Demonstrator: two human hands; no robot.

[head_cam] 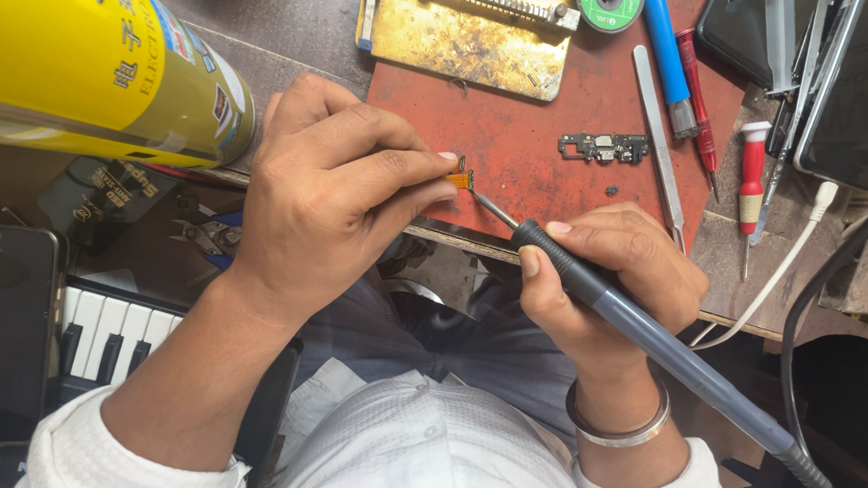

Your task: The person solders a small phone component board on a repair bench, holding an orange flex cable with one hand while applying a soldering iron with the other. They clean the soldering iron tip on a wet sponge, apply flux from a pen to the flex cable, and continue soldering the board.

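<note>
Flex-cable connector [458,178], small orange piece, was pinched between left hand [325,207] fingertips at 11 o'clock edge of red work mat [514,160]. Right hand [611,279] fingers were wrapped around soldering iron [643,328], tip touching connector (soldering step, seemingly). Next move would need steady tip, brief contact. Small circuit board [603,147] lay at 2 o'clock, tweezers [659,136] beside it.

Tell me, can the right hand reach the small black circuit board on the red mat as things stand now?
Probably yes. The small circuit board lies bare on the red mat, just beyond the right hand, with nothing between them. But that hand is holding the soldering iron, so its fingers are occupied.
</note>
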